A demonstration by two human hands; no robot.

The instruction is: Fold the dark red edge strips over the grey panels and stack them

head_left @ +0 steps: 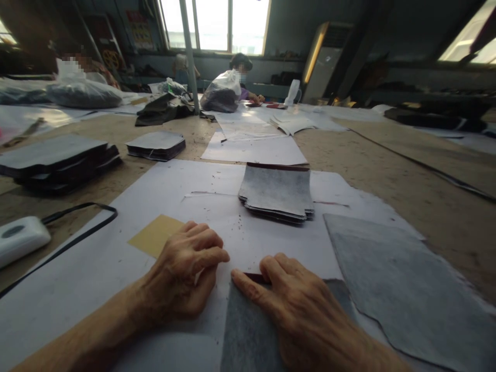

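Observation:
My right hand [306, 305] presses on a grey-backed sheet [248, 330] near the bottom of the view. Its thumb lies along the sheet's dark red folded edge [256, 278], with the other fingers bent beside it. Just left of that sheet, my left hand [189, 268] rests on white paper [186, 346], fingers curled together and nothing visible in them. Partly behind the left hand lies a yellow square [155, 235]. Beyond both hands sits a stack of similar grey pieces [277, 191], the top one with a dark red far edge.
A larger grey sheet [411, 289] lies at right. More stacked pieces [54, 155] and a smaller stack [157, 144] stand at left, near a white device [23, 237] with a black cord [85, 232]. Farther off are a plastic bag [222, 93], a pole [189, 62] and people.

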